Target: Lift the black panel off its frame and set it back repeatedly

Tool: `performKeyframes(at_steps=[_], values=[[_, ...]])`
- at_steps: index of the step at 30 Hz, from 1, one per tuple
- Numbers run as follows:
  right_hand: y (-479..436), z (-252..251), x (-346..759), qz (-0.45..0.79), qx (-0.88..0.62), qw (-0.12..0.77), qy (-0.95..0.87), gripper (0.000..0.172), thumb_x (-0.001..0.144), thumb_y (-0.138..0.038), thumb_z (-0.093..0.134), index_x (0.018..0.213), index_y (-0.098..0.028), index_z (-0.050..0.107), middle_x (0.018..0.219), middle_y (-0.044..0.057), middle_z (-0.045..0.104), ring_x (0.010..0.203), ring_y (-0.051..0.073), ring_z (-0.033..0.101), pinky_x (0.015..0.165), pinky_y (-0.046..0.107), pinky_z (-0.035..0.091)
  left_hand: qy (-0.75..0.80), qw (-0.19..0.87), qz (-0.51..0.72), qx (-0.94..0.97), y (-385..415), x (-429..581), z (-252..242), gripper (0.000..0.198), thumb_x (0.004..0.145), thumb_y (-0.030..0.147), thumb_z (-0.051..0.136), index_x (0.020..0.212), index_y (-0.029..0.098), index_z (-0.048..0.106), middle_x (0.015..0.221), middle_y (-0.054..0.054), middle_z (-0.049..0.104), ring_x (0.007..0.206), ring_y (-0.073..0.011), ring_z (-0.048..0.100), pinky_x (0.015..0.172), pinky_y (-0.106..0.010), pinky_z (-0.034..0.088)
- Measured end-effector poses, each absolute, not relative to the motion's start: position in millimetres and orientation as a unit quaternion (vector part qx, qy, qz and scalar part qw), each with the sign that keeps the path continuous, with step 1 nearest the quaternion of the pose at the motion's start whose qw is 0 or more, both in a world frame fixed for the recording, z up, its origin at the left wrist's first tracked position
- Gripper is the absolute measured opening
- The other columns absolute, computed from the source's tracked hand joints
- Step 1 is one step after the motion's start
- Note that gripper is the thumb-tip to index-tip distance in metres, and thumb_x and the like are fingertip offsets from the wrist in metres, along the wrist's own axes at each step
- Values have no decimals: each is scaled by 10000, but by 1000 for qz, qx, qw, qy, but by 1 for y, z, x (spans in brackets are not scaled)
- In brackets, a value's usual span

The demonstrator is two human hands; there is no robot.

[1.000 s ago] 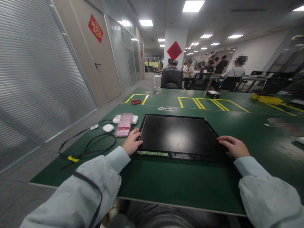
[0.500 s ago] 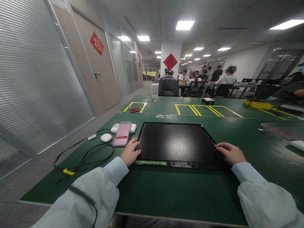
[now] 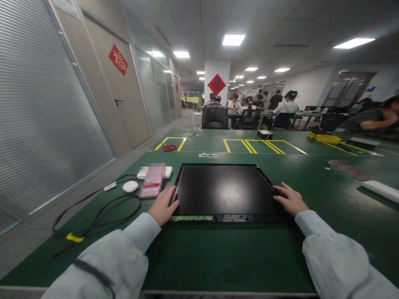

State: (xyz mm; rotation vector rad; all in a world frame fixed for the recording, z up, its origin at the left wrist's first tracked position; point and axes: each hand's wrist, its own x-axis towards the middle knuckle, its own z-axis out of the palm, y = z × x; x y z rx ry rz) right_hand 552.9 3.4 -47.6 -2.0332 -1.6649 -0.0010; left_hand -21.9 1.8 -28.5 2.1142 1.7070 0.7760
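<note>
A flat black LCD screen (image 3: 222,189) lies on the green table, with a strip of green circuit board (image 3: 191,218) showing along its near edge. My left hand (image 3: 163,204) holds the screen's left edge, thumb on the frame and fingers along the side. At the right edge is my right hand (image 3: 291,199), its fingers spread apart and the tips against the frame or just beside it. The undersides of both hands are hidden.
Left of the screen are a pink phone (image 3: 152,185), a white rounded case (image 3: 130,186) and a black strap (image 3: 96,220). Red scissors (image 3: 170,147) and a small black box (image 3: 264,134) lie farther back. A yellow item (image 3: 324,138) sits at right. People (image 3: 285,106) sit beyond the table.
My right hand's fingers have spread apart at the screen's right edge; before, they were closer together. My left hand stays at the left edge. The view has shifted slightly.
</note>
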Motion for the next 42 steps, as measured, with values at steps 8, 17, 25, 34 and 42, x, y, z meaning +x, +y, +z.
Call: performKeyframes(at_steps=[8, 17, 25, 34, 42], values=[[10, -53, 561, 61, -761, 217, -608, 482, 869, -450, 760, 1304, -313, 918, 1551, 143, 767, 1546, 447, 640, 1319, 596, 477, 591, 206, 313, 714, 5, -23, -33, 645, 873, 321, 688, 1496, 168, 760, 1657, -213, 705, 1652, -408, 560, 1411, -581, 366], [11, -61, 567, 108, -733, 299, -601, 467, 767, -504, 746, 1135, -280, 925, 1568, 130, 759, 1538, 469, 638, 1349, 625, 441, 529, 381, 456, 605, -4, -16, -20, 757, 754, 308, 766, 1503, 196, 762, 1612, -153, 754, 1596, -393, 624, 1409, -574, 361], [8, -58, 561, 147, -717, 341, -590, 555, 677, -532, 716, 1115, -251, 909, 1474, 147, 807, 1424, 442, 727, 1270, 564, 531, 456, 524, 571, 437, -13, -1, -5, 980, 742, 223, 856, 1688, 211, 599, 1743, -195, 629, 1618, -401, 599, 1288, -540, 548], [5, -54, 558, 132, -722, 346, -584, 474, 684, -499, 733, 1065, -274, 901, 1399, 138, 836, 1387, 449, 748, 1232, 583, 559, 485, 530, 593, 364, -13, 3, -2, 713, 758, 101, 814, 1459, 224, 766, 1726, -165, 654, 1638, -383, 580, 1240, -469, 605], [5, -53, 558, 139, -721, 338, -588, 474, 695, -504, 737, 1079, -278, 898, 1380, 126, 845, 1389, 447, 746, 1240, 592, 554, 498, 540, 589, 337, -12, 6, -3, 667, 773, 57, 821, 1413, 230, 749, 1614, -177, 732, 1467, -363, 739, 1146, -465, 675]])
